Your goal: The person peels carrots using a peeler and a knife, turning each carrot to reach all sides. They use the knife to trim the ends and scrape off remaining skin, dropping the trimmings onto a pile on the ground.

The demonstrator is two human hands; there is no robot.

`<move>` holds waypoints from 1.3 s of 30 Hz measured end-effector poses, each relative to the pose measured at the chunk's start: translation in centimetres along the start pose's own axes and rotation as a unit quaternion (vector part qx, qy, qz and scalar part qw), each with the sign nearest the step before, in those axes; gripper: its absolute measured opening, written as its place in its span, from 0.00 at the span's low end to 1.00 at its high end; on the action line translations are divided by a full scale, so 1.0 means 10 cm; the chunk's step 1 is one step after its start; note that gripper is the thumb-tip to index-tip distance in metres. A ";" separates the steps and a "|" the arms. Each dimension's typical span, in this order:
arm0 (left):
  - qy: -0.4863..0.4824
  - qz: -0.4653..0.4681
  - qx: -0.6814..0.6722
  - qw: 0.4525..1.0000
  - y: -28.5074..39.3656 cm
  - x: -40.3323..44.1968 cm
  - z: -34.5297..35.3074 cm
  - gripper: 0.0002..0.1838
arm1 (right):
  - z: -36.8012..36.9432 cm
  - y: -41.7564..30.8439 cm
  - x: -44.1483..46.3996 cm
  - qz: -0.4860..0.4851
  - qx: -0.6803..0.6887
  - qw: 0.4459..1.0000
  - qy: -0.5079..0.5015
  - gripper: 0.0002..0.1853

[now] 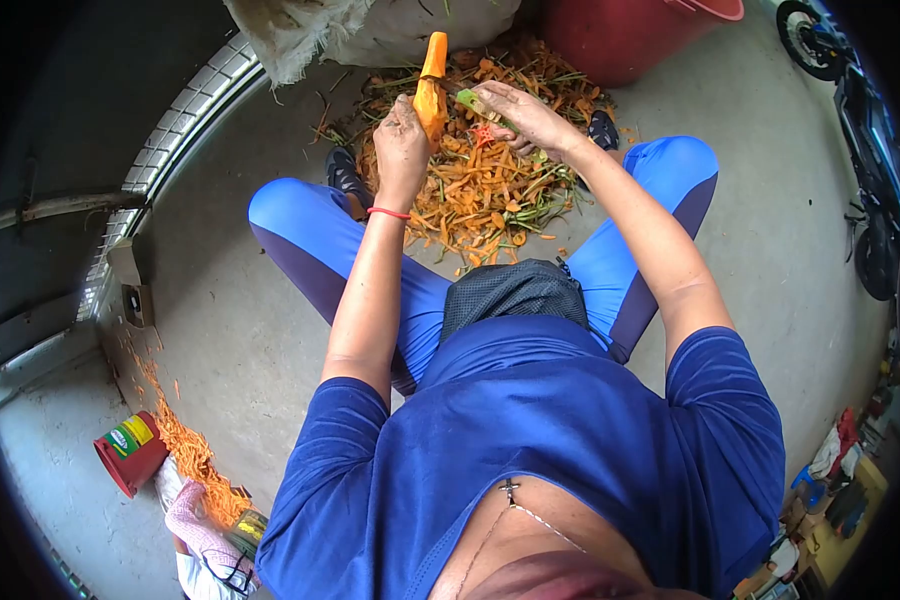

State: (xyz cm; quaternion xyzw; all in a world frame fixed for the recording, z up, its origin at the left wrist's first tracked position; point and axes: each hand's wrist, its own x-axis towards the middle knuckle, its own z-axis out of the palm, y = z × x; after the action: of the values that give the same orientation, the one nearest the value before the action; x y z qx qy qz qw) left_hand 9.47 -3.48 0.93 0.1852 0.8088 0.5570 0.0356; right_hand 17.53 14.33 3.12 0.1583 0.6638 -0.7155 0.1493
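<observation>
My left hand is closed around the lower part of a large peeled carrot, which stands nearly upright with its tip away from me. In my right hand is a knife with a greenish handle. Its dark, narrow blade reaches across to the carrot's side and seems to touch it. My right fingers partly hide the handle. Below both hands, a heap of orange peelings and green stalks covers the floor between my feet.
A large red tub stands beyond the heap, beside a whitish sack. At lower left, another person's pink sleeve is near orange shreds and a red bucket. A motorcycle stands at right.
</observation>
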 end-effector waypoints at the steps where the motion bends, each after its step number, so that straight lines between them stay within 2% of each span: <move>1: 0.014 0.008 0.007 1.000 -0.03 0.01 0.02 0.26 | -0.01 -0.01 0.00 -0.002 -0.006 1.000 0.002 0.31; 5: -0.050 -0.108 -0.144 0.982 -0.19 0.16 -0.02 0.23 | -0.10 -0.13 0.02 -0.007 -0.101 0.995 0.008 0.33; 6: -0.107 -0.222 -0.302 0.921 -0.20 0.16 -0.05 0.21 | -0.11 -0.20 0.00 0.006 -0.097 0.995 0.001 0.33; 9: -0.212 -0.292 -0.465 0.809 -0.08 0.16 -0.13 0.27 | -0.17 -0.31 -0.03 0.014 -0.063 0.997 -0.033 0.31; 10: -0.260 -0.268 -0.517 0.770 -0.09 0.17 -0.15 0.28 | -0.17 -0.35 -0.05 0.018 -0.064 0.997 -0.040 0.31; 12: -0.234 -0.274 -0.480 0.800 -0.11 0.19 -0.15 0.27 | -0.15 -0.42 -0.07 0.026 -0.065 0.996 -0.056 0.31; 14: -0.180 -0.283 -0.448 0.828 -0.18 0.20 -0.13 0.27 | -0.13 -0.36 0.00 -0.036 -0.107 0.994 0.007 0.30; 16: -0.163 -0.279 -0.467 0.823 -0.23 0.21 -0.11 0.27 | -0.09 -0.28 0.07 -0.117 -0.167 0.977 0.059 0.26; 17: -0.156 -0.278 -0.475 0.820 -0.24 0.21 -0.11 0.27 | 0.01 -0.21 0.10 -0.174 -0.138 0.971 0.086 0.23; 19: -0.149 -0.273 -0.455 0.834 -0.23 0.21 -0.12 0.27 | 0.11 -0.18 -0.04 -0.193 -0.229 0.951 0.075 0.21; 20: -0.140 -0.276 -0.451 0.837 -0.21 0.21 -0.12 0.27 | 0.19 -0.14 -0.09 -0.207 -0.333 0.912 0.117 0.20; 21: -0.131 -0.278 -0.447 0.840 -0.20 0.20 -0.11 0.27 | 0.25 -0.13 -0.15 -0.130 -0.383 0.908 0.109 0.19; 23: -0.125 -0.294 -0.446 0.836 -0.21 0.20 -0.10 0.27 | 0.32 0.00 -0.19 -0.208 -0.437 0.860 0.163 0.18; 29: -0.148 -0.308 -0.462 0.819 -0.20 0.20 -0.13 0.25 | 0.36 0.02 -0.19 -0.265 -0.498 0.798 0.213 0.17; 32: -0.137 -0.306 -0.427 0.840 -0.16 0.17 -0.13 0.25 | 0.35 0.02 -0.21 -0.244 -0.498 0.806 0.206 0.17; 35: -0.155 -0.303 -0.437 0.832 -0.15 0.16 -0.13 0.25 | 0.35 0.04 -0.20 -0.255 -0.496 0.801 0.217 0.16; 39: -0.158 -0.311 -0.447 0.823 -0.15 0.17 -0.14 0.26 | 0.33 0.07 -0.17 -0.250 -0.472 0.820 0.206 0.16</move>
State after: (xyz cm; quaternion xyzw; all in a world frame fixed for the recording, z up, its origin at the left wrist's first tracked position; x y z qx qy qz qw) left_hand 7.17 -4.62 0.35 -0.0271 0.4688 0.7801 0.4133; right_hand 19.30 10.98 3.47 0.0408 0.9522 -0.2783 -0.1187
